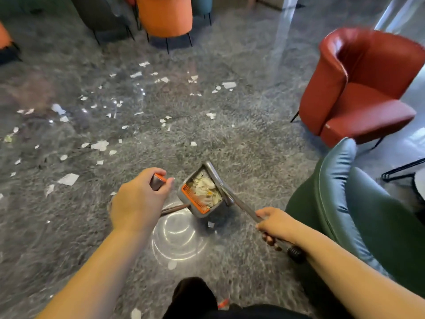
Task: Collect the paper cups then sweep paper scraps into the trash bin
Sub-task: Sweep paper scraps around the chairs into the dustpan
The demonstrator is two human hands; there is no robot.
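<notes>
- Left hand: bare, with no glove, ring or watch showing; the nails are short and plain.
- Right hand: likewise bare, no jewellery in sight.
- Both forearms behind the hands are uncovered right to the frame's lower edge; no sleeve or cuff shows on either.
- Below and between the hands, a black fabric garment on the lower body, soft and matte, with folds too dark to make out.
- Just right of that dark cloth, a small orange-red strip; what it belongs to cannot be told.
</notes>
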